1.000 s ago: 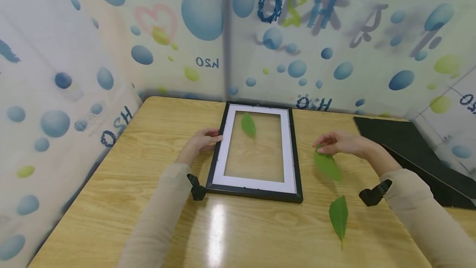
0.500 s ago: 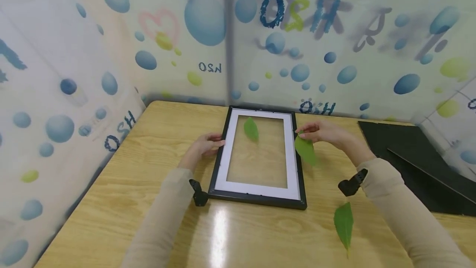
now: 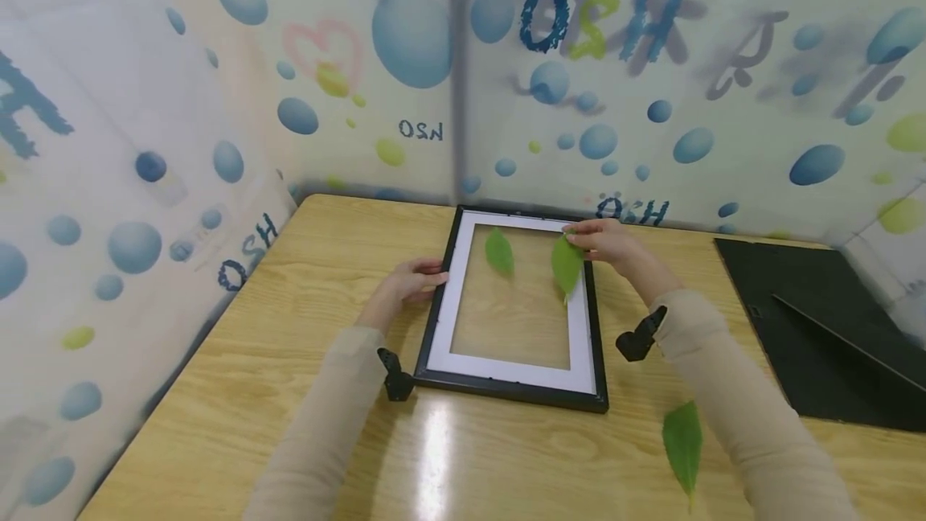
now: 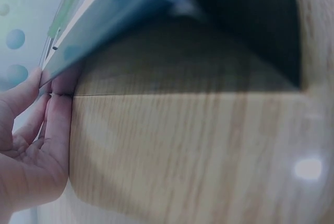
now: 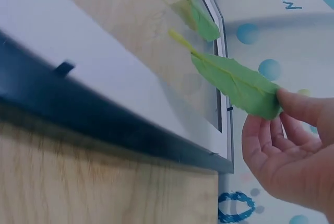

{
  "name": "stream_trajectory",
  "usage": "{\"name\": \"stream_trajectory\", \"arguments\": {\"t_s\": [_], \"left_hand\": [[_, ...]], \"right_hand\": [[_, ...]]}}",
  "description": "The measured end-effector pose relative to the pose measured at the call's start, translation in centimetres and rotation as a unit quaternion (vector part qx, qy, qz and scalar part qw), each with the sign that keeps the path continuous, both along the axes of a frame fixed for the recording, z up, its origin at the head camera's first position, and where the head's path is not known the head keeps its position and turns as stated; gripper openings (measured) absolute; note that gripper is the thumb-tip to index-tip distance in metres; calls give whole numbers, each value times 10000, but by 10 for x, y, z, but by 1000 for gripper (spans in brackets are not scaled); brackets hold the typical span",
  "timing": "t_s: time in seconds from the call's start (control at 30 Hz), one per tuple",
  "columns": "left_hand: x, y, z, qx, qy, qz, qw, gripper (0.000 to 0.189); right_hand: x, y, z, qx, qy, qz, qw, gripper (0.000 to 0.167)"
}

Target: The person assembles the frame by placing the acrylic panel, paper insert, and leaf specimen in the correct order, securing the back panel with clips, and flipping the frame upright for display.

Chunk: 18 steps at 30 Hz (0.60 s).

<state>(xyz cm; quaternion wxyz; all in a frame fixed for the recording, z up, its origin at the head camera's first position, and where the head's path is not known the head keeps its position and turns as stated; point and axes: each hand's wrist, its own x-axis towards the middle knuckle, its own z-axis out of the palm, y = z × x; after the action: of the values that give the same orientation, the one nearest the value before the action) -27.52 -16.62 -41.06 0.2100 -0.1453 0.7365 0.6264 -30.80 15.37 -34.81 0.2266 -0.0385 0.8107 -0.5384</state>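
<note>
A black picture frame (image 3: 514, 394) with a white mat lies on the wooden table, its middle see-through. At its left side my left hand (image 3: 412, 284) grips the edge, and the left wrist view has the thumb on top and the fingers below. Over the frame's upper right part, my right hand (image 3: 608, 246) pinches a green leaf (image 3: 567, 265) at one tip. The leaf's stem end points down toward the mat's inner edge. Another leaf (image 3: 499, 252) lies inside the window at the upper left.
One more green leaf (image 3: 682, 447) rests on the table (image 3: 325, 264) at the front right, near the right sleeve. A black backing board (image 3: 810, 296) with a raised stand flap lies at the far right. A patterned curtain-like wall (image 3: 347, 167) rises behind the table.
My right hand has moved left with its leaf, from the table beside the frame to over the frame's right side. The left hand has stayed at the frame's left edge.
</note>
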Motion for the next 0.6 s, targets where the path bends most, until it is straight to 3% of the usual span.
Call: {"name": "stream_trajectory", "arguments": {"t_s": [0.4, 0.6], "left_hand": [[2, 0, 3, 42, -2, 8, 10000, 51], [2, 0, 2, 99, -3, 55, 9999, 51]], "right_hand": [[-20, -24, -14, -702, -782, -1131, 9880, 48], [-27, -31, -23, -789, -819, -1305, 9849, 46]]}}
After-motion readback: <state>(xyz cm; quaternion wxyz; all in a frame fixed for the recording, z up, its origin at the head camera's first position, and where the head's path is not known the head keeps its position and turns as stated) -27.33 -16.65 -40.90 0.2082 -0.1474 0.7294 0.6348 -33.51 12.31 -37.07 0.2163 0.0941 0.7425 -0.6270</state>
